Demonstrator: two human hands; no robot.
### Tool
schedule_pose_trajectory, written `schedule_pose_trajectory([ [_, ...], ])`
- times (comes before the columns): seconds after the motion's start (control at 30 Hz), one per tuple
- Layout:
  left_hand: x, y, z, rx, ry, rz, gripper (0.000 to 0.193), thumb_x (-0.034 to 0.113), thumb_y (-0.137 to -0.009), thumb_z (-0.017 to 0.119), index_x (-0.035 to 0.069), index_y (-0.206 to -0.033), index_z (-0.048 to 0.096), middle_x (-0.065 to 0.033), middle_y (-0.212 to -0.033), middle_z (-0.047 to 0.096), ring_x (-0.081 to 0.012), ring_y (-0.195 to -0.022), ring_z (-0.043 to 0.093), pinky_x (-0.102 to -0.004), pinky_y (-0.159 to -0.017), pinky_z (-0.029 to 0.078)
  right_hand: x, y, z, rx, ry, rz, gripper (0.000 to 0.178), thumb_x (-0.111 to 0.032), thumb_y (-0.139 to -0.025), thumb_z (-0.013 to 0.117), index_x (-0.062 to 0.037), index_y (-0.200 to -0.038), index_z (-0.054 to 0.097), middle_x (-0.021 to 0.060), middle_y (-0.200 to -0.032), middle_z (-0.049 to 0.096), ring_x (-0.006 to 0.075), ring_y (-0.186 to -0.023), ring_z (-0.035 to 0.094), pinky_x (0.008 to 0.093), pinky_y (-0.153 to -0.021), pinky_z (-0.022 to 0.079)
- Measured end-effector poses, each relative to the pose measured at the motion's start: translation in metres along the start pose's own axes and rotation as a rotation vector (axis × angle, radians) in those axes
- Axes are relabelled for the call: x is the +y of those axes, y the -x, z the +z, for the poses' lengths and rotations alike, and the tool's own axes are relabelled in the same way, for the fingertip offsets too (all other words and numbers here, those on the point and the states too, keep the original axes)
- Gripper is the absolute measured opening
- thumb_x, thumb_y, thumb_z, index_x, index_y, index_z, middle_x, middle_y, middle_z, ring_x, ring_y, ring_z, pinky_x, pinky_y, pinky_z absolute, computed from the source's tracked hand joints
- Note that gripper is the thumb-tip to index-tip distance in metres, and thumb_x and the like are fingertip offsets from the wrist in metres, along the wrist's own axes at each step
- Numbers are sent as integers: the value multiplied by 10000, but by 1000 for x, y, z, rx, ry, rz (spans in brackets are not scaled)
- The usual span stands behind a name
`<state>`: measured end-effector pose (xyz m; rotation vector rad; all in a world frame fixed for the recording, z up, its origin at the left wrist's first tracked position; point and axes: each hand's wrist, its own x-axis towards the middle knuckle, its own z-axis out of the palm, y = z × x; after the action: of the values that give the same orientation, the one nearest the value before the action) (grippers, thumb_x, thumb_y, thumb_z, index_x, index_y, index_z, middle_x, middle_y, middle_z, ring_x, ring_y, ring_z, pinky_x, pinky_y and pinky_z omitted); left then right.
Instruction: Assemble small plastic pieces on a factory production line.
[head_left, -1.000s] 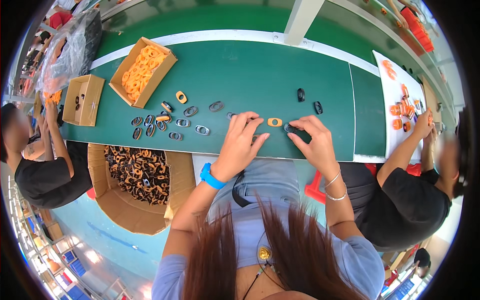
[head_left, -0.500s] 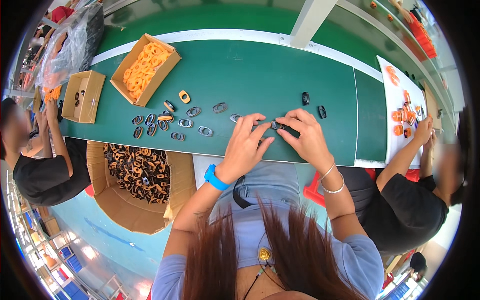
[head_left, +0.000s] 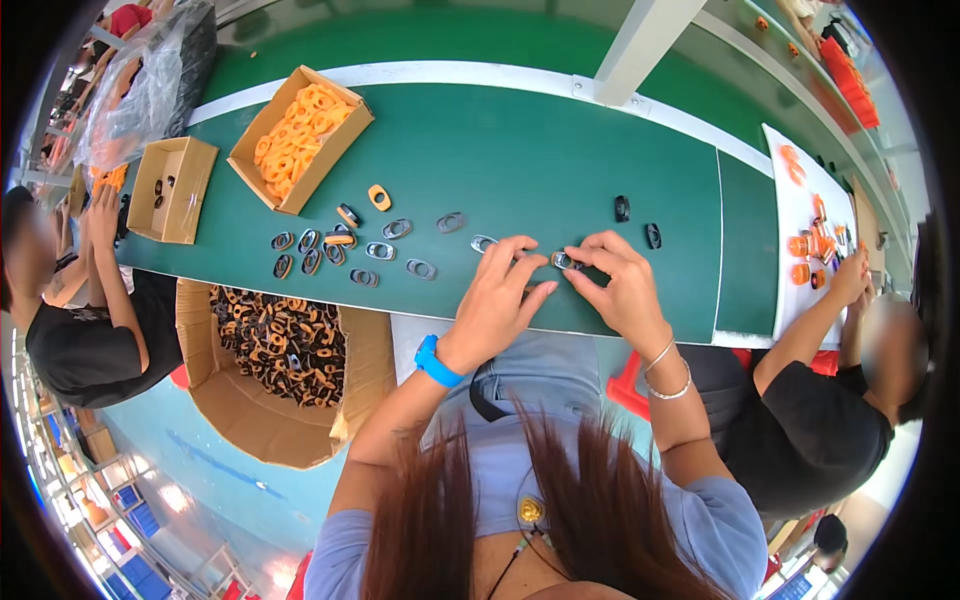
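Observation:
My right hand (head_left: 622,285) pinches a small dark oval ring piece (head_left: 563,260) between thumb and fingertips, just above the green tabletop. The piece has a pale, shiny look around its hole. Close to its left is my left hand (head_left: 500,305), with thumb and forefinger apart and nothing visible between them. Beside its knuckles lies a grey oval ring piece (head_left: 484,243), partly covered by the fingers. More grey ring pieces (head_left: 420,269) lie loose to the left. An orange ring (head_left: 379,197) is farther back, and two black oval pieces (head_left: 622,208) rest beyond my right hand.
A cardboard box (head_left: 350,128) of orange rings stands at the back left, beside a smaller carton (head_left: 190,195). Below the table edge is a large carton (head_left: 375,370) full of black-and-orange pieces. Co-workers sit on both sides. A metal post (head_left: 640,55) rises from the back rail.
The whole view has shifted slightly. The piece in my right hand now shows more of its hole, and my left fingers remain just beside it.

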<state>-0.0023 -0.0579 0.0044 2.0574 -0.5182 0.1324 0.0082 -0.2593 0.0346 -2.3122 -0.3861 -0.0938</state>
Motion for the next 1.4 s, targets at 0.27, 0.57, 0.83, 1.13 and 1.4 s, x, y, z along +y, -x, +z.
schedule_pose_trajectory([
  [0.27, 7, -6, 10, 78, -45, 6, 222, 80, -890, 717, -22, -1073, 643, -181, -1146, 567, -353, -1013, 580, -426, -846, 495, 7, 3, 2, -23, 10, -62, 275, -81, -773, 813, -37, -1039, 760, 102, -985, 675, 266, -851, 666, 352, -734, 537],
  [0.57, 16, -6, 9, 67, 77, -63, 164, -31, -873, 674, -37, -1027, 619, -161, -1008, 611, -357, -898, 620, -425, -774, 514, -3, 9, 5, 50, -245, 74, 248, -39, -758, 815, -17, -994, 741, 98, -990, 717, 225, -870, 695, 340, -745, 543],
  [0.83, 30, 7, -8, 181, 238, -19, 200, -86, -861, 684, -22, -1048, 654, -134, -1009, 682, -224, -845, 699, -327, -720, 565, -26, 20, 6, 207, -185, -127, 199, -23, -792, 792, -11, -982, 734, 121, -958, 729, 227, -822, 707, 312, -707, 562],
  [1.13, 41, 24, -12, 240, 397, -120, 196, -106, -928, 593, -33, -1106, 628, -133, -1059, 645, -195, -876, 694, -288, -742, 581, -61, 23, -1, 198, -328, -88, 201, 38, -786, 793, 12, -974, 725, 128, -936, 728, 197, -820, 697, 308, -700, 566],
  [1.4, 50, 30, -5, 391, 658, -189, 146, 11, -1009, 566, -33, -1148, 567, -98, -1056, 634, -139, -850, 661, -273, -704, 562, -63, 22, 19, 296, -375, -141, 224, 41, -785, 796, 18, -997, 729, 132, -952, 727, 181, -830, 691, 300, -741, 567],
])
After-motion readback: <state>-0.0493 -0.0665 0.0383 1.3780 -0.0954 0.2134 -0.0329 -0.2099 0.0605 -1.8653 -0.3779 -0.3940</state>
